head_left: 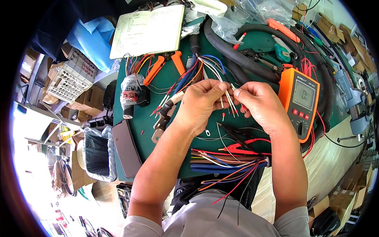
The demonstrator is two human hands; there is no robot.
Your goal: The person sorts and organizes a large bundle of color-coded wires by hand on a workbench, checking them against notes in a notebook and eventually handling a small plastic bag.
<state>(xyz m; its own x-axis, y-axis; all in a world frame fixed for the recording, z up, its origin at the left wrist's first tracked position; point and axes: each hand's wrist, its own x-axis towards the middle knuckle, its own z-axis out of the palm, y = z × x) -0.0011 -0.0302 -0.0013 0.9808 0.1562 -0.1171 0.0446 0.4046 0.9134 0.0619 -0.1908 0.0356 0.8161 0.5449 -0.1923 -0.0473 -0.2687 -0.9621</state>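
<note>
Both my hands meet over the middle of the green table, at the fanned-out cores of a thick black cable (194, 42). My left hand (203, 100) is closed, thumb against forefinger, on a bunch of thin white wires (216, 71). Close beside it, my right hand (258, 103) pinches a wire; a red tip shows under its fingers. Several of the hanging wires end in red ferrules (233, 113). Below the hands lie a loose red ferrule (223, 117) and a small ring terminal (207, 133). Left of my left hand are thick cores with a large metal lug (156, 136).
An orange multimeter (299, 104) stands to the right. Another stripped cable bundle (229, 164) and red clips (237, 148) lie nearest me. Orange-handled pliers (155, 70), an open notebook (146, 31), and coiled black cable (252, 29) sit farther back. A lined bin (96, 154) is beside the table.
</note>
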